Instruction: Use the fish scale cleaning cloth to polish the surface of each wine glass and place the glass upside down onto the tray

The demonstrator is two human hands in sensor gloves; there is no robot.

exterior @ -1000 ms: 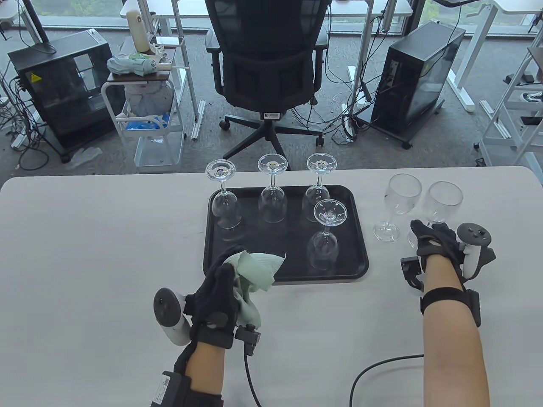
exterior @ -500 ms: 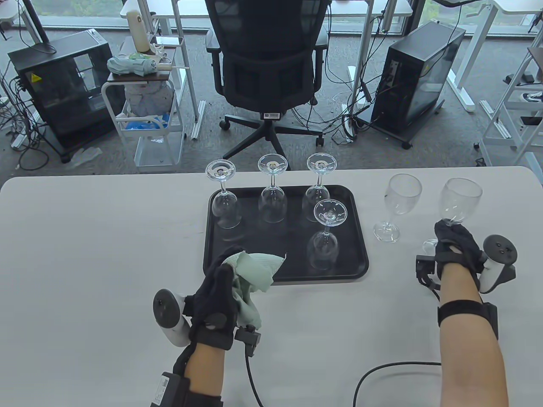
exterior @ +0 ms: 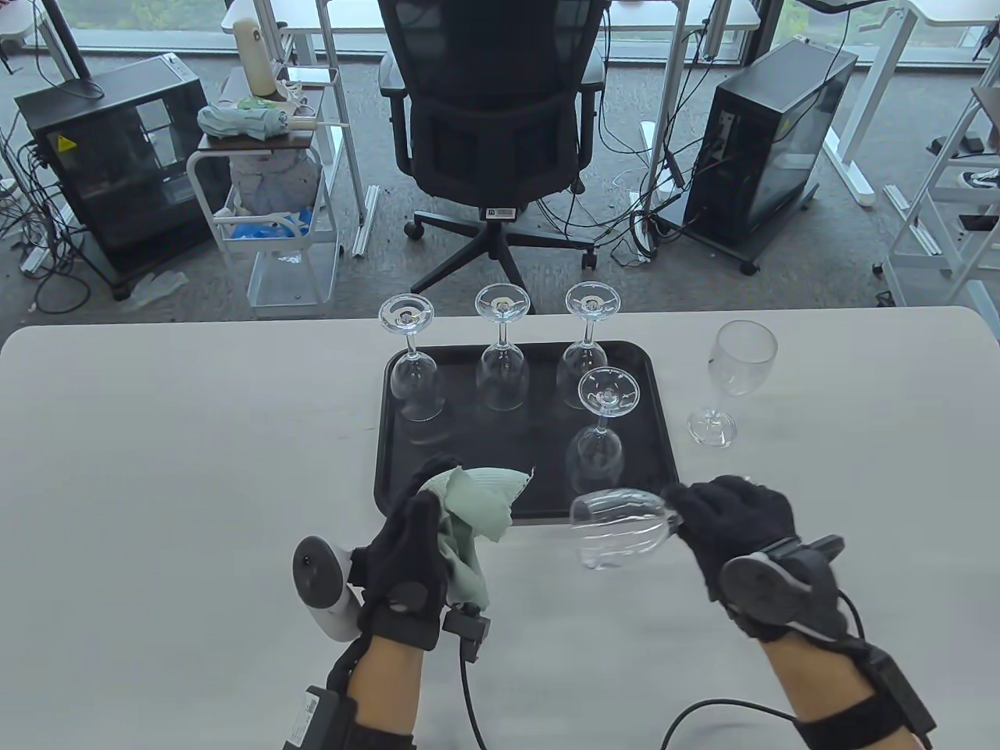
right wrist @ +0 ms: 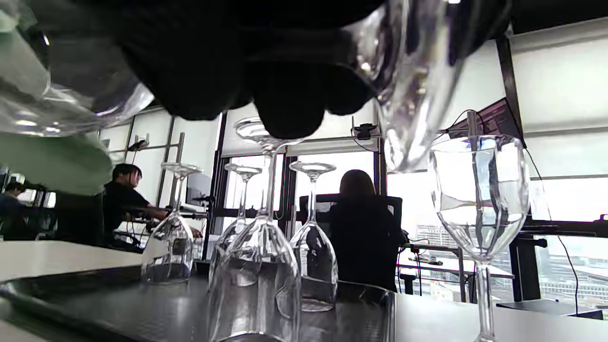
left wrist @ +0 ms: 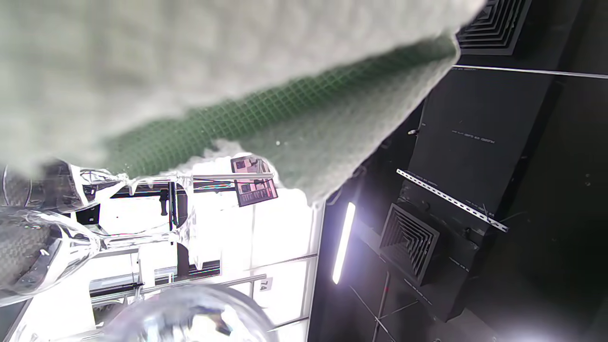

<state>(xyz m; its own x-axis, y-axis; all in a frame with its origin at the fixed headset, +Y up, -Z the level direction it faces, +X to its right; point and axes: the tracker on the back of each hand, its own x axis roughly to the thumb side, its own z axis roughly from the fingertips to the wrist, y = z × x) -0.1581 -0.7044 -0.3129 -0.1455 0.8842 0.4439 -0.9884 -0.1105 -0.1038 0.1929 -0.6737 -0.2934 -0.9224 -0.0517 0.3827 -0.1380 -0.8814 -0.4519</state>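
My right hand (exterior: 723, 519) grips a wine glass (exterior: 621, 535) by its stem, holding it on its side above the table with the bowl pointing left, just in front of the black tray (exterior: 391, 469). My left hand (exterior: 418, 531) clutches the pale green cloth (exterior: 476, 508) near the tray's front left corner, a short way left of the bowl. Several glasses (exterior: 500, 351) stand upside down on the tray. One upright glass (exterior: 738, 367) is on the table to the tray's right. In the right wrist view my gloved fingers (right wrist: 285, 80) fill the top, with the held glass (right wrist: 413, 85) across them.
An office chair (exterior: 496, 117) stands just beyond the table's far edge. A cable (exterior: 703, 711) lies on the table near my right forearm. The upright glass (right wrist: 479, 199) and the tray's inverted glasses (right wrist: 256, 266) stand close in front of the right wrist camera.
My right hand lifted the rightmost glass off the table, carried it left and toward me, and tipped it onto its side near the cloth. The left hand shifted slightly right.
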